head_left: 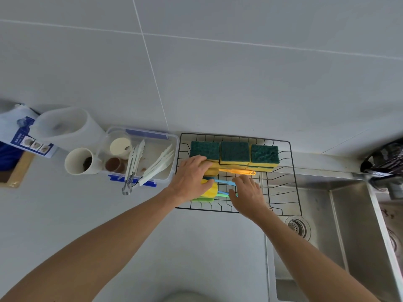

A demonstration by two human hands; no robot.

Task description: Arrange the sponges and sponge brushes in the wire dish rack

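A black wire dish rack sits on the counter and overlaps the sink's left edge. Three green-topped yellow sponges stand in a row along its back. In front of them lie sponge brushes: one with an orange handle, one with a blue handle, one with a green handle. My left hand lies over the yellow sponge heads at the rack's left side. My right hand rests on the blue and green handles, fingers spread.
Left of the rack is a clear plastic container holding white tongs and cups, with a white cup and a jug beyond. The steel sink with its drain lies right. A dark object sits far right.
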